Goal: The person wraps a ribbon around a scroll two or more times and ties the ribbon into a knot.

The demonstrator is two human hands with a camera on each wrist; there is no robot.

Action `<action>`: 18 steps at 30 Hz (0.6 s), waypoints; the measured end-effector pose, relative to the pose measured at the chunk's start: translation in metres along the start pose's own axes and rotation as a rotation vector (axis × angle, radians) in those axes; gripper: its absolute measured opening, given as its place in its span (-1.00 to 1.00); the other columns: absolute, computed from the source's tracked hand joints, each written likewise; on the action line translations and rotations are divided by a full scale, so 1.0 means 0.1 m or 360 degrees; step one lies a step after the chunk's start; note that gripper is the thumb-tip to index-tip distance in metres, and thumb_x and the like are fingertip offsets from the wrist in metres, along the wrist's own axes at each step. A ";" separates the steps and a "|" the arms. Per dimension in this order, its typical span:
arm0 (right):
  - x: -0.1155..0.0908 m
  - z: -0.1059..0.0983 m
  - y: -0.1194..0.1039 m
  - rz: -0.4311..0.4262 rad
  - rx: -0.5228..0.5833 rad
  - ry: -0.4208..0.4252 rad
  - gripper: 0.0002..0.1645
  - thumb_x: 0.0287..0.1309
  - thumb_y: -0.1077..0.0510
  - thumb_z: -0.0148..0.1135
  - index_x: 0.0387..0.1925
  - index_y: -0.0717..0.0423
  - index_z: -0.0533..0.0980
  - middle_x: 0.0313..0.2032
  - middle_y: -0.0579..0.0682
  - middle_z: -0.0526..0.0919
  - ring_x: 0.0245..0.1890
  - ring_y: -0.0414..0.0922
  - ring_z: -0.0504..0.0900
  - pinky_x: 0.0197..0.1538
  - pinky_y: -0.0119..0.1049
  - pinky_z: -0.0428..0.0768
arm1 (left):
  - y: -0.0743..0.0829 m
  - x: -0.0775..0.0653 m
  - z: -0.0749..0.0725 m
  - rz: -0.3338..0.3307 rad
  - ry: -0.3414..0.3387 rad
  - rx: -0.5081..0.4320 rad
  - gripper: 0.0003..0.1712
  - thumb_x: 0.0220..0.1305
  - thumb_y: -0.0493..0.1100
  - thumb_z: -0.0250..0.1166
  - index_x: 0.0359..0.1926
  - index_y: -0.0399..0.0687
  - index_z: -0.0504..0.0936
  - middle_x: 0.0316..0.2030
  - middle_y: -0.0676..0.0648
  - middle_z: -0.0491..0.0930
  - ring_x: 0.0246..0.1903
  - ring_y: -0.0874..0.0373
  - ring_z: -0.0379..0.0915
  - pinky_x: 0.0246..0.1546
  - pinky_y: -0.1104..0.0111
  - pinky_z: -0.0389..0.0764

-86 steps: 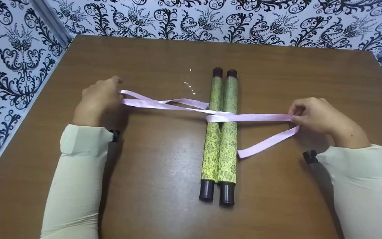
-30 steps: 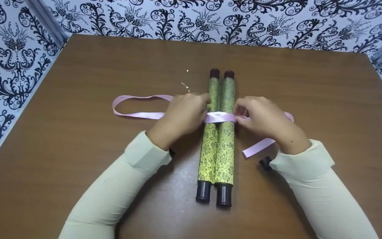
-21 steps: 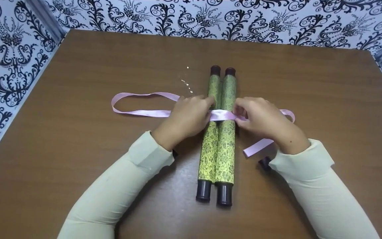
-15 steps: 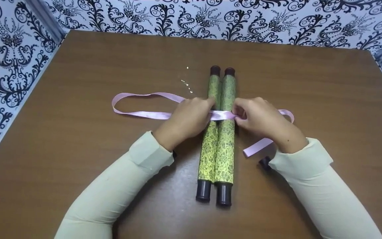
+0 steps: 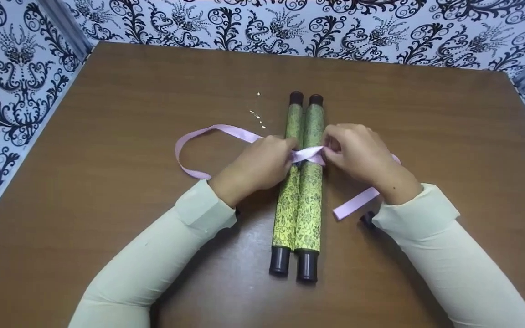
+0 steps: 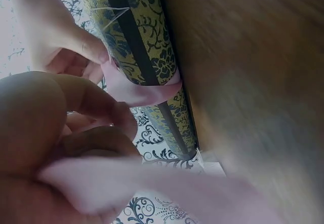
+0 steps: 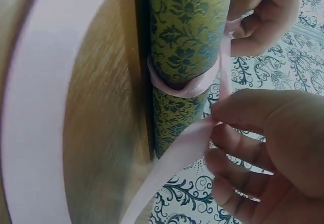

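While one strand of a pink ribbon slants over the band wrapped round a left roll and a right roll, a person works bare-handed at a brown table. The yellow-green, dark-ended rolls lie side by side, their long axes running close to 12 and 6 o'clock; the ribbon cuts across them from 9 to 3, nearer their 12 o'clock ends. Much appears to hinge on that crossing. At its 9 o'clock, the left hand reaches over the left roll, fingers curled round the ribbon; at its 3 o'clock, the right hand pinches the strand between thumb and fingertips, just beside the right roll. Both are close to the crossing, neither clearly nearer. Farther out, a ribbon loop spreads toward 9 o'clock, and a loose ribbon end shows between 4 and 5, near the right wrist. Small pale flecks dot the table toward 10, and black-and-white wallpaper spans 12 o'clock beyond the far edge.
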State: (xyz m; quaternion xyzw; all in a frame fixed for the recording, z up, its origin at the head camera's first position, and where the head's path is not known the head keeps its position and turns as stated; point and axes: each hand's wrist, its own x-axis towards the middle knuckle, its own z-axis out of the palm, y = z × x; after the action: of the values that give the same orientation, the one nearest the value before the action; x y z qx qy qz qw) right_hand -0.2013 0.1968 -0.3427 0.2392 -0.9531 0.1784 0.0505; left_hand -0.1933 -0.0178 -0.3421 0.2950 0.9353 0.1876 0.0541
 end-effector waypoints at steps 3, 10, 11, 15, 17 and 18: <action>0.01 0.00 0.00 0.0008 0.0010 0.0051 -0.94 0.16 0.20 0.30 -0.33 0.12 0.63 -0.47 0.03 0.62 -0.42 0.01 0.54 -0.32 -0.11 0.48 | 0.01 -0.01 -0.01 -0.0005 -0.0007 0.0015 -0.84 0.38 -0.21 0.16 -0.07 -0.13 0.56 -0.29 -0.14 0.67 -0.29 -0.05 0.64 -0.28 0.12 0.66; 0.04 0.01 0.00 0.0039 0.0054 0.0094 -0.90 0.19 0.19 0.32 -0.28 0.09 0.70 -0.42 0.05 0.73 -0.43 0.01 0.63 -0.31 -0.08 0.56 | 0.01 -0.03 -0.01 0.0053 0.0051 0.0113 -0.77 0.37 -0.12 0.25 -0.05 -0.11 0.52 -0.34 -0.13 0.69 -0.35 -0.07 0.66 -0.37 0.10 0.66; 0.04 0.01 0.00 0.0045 0.0068 0.0088 -0.89 0.21 0.18 0.31 -0.27 0.08 0.71 -0.41 0.04 0.74 -0.43 -0.01 0.65 -0.31 -0.09 0.57 | 0.01 -0.04 -0.01 0.0061 0.0070 0.0131 -0.79 0.37 -0.12 0.25 -0.06 -0.12 0.54 -0.34 -0.13 0.70 -0.35 -0.08 0.66 -0.38 0.08 0.66; 0.06 0.02 -0.02 0.0068 0.0150 0.0053 -0.86 0.25 0.14 0.30 -0.26 0.04 0.75 -0.41 -0.01 0.78 -0.45 -0.09 0.67 -0.32 -0.17 0.59 | 0.01 -0.04 -0.02 0.0066 0.0125 0.0184 -0.83 0.41 -0.10 0.23 -0.14 -0.10 0.63 -0.32 -0.13 0.73 -0.35 -0.09 0.68 -0.40 0.05 0.65; 0.07 0.02 -0.02 0.0075 0.0213 0.0040 -0.86 0.25 0.14 0.31 -0.26 0.02 0.76 -0.40 -0.03 0.78 -0.46 -0.13 0.68 -0.34 -0.23 0.59 | 0.01 -0.03 -0.02 0.0065 0.0132 0.0201 -0.82 0.41 -0.08 0.24 -0.15 -0.09 0.65 -0.30 -0.12 0.74 -0.35 -0.09 0.69 -0.39 0.04 0.65; 0.08 0.03 -0.02 0.0078 0.0246 0.0035 -0.86 0.25 0.14 0.31 -0.27 0.02 0.76 -0.40 -0.04 0.79 -0.45 -0.14 0.68 -0.34 -0.27 0.59 | 0.01 -0.03 -0.03 0.0063 0.0131 0.0208 -0.81 0.41 -0.07 0.24 -0.15 -0.09 0.65 -0.30 -0.12 0.75 -0.35 -0.09 0.69 -0.39 0.04 0.66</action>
State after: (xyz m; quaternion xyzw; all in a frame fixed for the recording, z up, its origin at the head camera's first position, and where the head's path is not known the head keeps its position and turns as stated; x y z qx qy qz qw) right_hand -0.2072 0.1902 -0.3433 0.2172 -0.9414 0.2554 0.0380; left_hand -0.1908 -0.0195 -0.3391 0.3085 0.9410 0.1392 -0.0075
